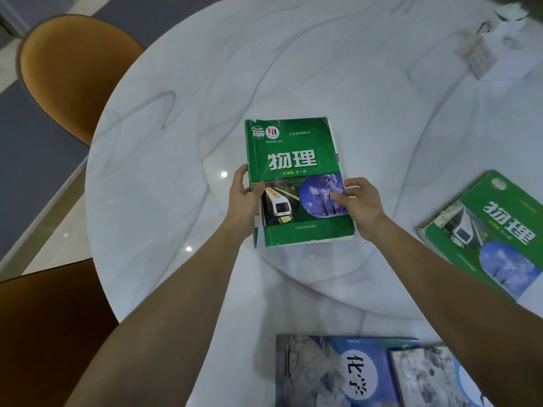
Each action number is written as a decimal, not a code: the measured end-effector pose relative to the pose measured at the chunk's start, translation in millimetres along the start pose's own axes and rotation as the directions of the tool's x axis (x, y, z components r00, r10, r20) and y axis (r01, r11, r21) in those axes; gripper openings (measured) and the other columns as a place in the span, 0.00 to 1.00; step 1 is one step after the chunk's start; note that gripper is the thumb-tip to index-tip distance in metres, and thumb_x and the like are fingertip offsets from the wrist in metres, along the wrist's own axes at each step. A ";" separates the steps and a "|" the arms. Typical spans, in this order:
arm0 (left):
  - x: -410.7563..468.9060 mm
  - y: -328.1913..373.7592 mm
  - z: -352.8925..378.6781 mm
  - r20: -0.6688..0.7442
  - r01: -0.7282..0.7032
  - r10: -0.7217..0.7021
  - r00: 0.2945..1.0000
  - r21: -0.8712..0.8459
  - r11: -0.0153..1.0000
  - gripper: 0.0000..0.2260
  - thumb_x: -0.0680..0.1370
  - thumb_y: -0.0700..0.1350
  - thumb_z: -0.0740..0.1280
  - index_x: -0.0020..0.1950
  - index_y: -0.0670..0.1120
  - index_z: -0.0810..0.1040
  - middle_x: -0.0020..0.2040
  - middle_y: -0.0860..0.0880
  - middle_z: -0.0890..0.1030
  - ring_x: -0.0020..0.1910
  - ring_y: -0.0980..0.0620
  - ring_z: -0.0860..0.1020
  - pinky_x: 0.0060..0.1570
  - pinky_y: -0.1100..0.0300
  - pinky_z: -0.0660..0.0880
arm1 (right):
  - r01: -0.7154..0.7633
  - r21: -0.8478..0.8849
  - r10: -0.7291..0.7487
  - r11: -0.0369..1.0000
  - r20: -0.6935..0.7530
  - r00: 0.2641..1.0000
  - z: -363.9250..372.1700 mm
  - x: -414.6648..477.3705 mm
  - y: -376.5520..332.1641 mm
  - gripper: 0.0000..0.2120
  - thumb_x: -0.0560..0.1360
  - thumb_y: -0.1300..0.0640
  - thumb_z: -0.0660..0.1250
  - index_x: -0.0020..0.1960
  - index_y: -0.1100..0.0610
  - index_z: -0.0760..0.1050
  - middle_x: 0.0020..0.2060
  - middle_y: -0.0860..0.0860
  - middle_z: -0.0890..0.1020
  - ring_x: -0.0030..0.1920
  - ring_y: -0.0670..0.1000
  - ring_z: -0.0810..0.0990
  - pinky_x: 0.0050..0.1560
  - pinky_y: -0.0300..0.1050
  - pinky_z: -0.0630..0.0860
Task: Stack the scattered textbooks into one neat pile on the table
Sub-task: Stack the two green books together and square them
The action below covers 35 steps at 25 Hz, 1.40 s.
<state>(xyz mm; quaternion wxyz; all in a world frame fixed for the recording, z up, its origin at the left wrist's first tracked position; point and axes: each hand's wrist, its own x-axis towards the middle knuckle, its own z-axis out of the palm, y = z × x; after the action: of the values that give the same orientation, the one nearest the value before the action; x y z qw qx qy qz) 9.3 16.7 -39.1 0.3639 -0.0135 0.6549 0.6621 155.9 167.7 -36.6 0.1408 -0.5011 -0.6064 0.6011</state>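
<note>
A green physics textbook (296,160) lies near the middle of the round white marble table (182,118), cover up. My left hand (244,198) grips its left edge, thumb on the cover. My right hand (360,204) holds its right edge, thumb pressed on the blue circle picture. A second green physics textbook (493,233) lies at the right, turned at an angle. Two blue chemistry textbooks lie at the near edge: a larger one (332,374) and another (435,380) overlapping its right side.
Two orange chairs stand to the left of the table, one far (73,74) and one near (44,327). A small pack of tissues or papers (482,54) sits at the far right of the table.
</note>
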 end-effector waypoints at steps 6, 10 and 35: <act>-11.0 -9.9 55.9 0.149 -0.018 -0.006 0.989 0.158 0.987 0.20 0.80 0.36 0.60 0.71 0.50 0.63 0.43 0.46 0.81 0.40 0.52 0.82 0.37 0.56 0.80 | -0.059 0.066 0.069 0.996 -0.162 0.984 -50.4 -17.9 18.6 0.18 0.74 0.67 0.68 0.62 0.60 0.70 0.46 0.54 0.77 0.48 0.56 0.77 0.57 0.56 0.78; -18.5 -30.5 89.7 0.220 -0.045 -0.018 0.975 0.279 0.959 0.21 0.81 0.36 0.57 0.73 0.49 0.61 0.51 0.43 0.79 0.41 0.54 0.81 0.35 0.62 0.79 | -0.126 0.087 0.144 0.988 -0.232 0.962 -78.2 -27.2 42.2 0.19 0.74 0.68 0.67 0.64 0.60 0.69 0.50 0.55 0.77 0.48 0.57 0.78 0.52 0.53 0.79; -44.3 -47.9 142.9 0.384 -0.416 0.200 0.901 0.896 0.154 0.12 0.78 0.41 0.61 0.60 0.41 0.77 0.60 0.40 0.75 0.58 0.41 0.74 0.58 0.47 0.76 | -0.127 -0.654 -0.017 0.746 -0.209 0.978 -126.9 -46.5 60.0 0.12 0.77 0.55 0.62 0.54 0.61 0.77 0.52 0.60 0.82 0.49 0.59 0.80 0.46 0.46 0.75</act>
<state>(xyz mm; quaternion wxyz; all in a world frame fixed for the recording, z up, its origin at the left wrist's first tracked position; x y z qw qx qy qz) 131.3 115.6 -38.0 0.2050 0.4061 0.8741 0.1705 301.7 192.7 -38.5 -0.0037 -0.5943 -0.7476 0.2965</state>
